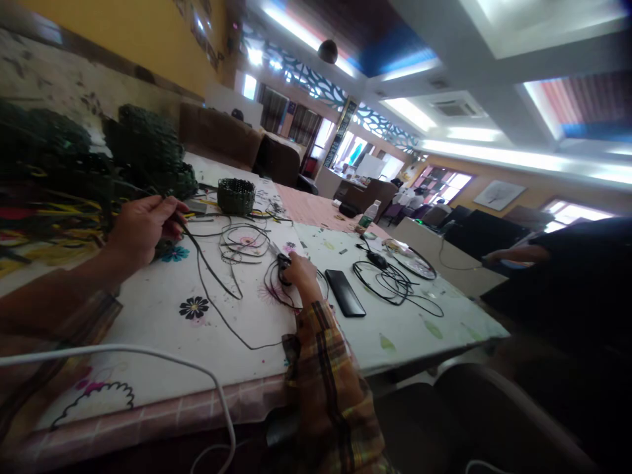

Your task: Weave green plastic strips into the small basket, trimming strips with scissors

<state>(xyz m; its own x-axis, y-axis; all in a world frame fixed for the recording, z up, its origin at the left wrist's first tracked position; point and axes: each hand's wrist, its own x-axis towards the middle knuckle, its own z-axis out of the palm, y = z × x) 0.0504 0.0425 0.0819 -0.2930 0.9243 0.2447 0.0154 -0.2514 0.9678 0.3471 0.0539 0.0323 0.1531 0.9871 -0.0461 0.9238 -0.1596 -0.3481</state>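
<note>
Round dark-green woven basket [236, 196] seemingly completed; thin dark strands [212, 271], apparently unworked, are pinched (left hand [141, 227]), black-handled scissors [283, 263] gripped (right hand [302, 273]).

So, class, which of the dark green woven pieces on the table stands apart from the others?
The small round basket, beyond and right of the left hand. A gap separates it; the other woven pieces are bunched together farther left.

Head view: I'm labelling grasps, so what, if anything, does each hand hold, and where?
Left hand pinches dark strands, where along them unclear; right hand seems to hold scissors by the dark handles.
</note>
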